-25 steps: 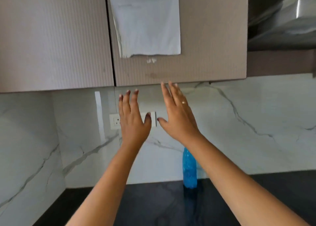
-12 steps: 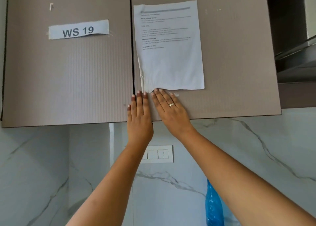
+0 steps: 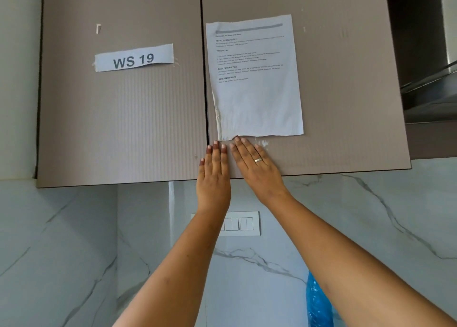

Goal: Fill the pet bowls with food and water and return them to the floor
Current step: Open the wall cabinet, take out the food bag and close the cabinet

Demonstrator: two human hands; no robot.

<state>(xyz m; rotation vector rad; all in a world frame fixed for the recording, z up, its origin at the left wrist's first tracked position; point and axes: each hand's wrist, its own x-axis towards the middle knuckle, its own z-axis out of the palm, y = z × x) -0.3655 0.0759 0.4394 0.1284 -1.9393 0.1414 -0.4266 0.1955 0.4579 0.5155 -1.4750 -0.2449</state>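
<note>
Both hands flat, fingers extended, gripping nothing. Left hand [image 3: 213,178] and right hand [image 3: 257,171] side by side at frame centre, palms pressed on lower edge of cabinet doors [image 3: 123,129], right fingertips touching bottom of taped instruction sheet [image 3: 254,79]. "WS 19" label [image 3: 134,57] upper left. Switch plate [image 3: 241,224] below hands. Blue bottle [image 3: 317,302] lower right, partly hidden by right forearm. Pet bowls not in frame.

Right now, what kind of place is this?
Most likely a home kitchen used as a recording station: taupe ribbed wall cabinet doors, a white marble-look veined backsplash with a white switch plate, and a taped white "WS 19" paper label. Both hands rest flat on the doors.
</note>
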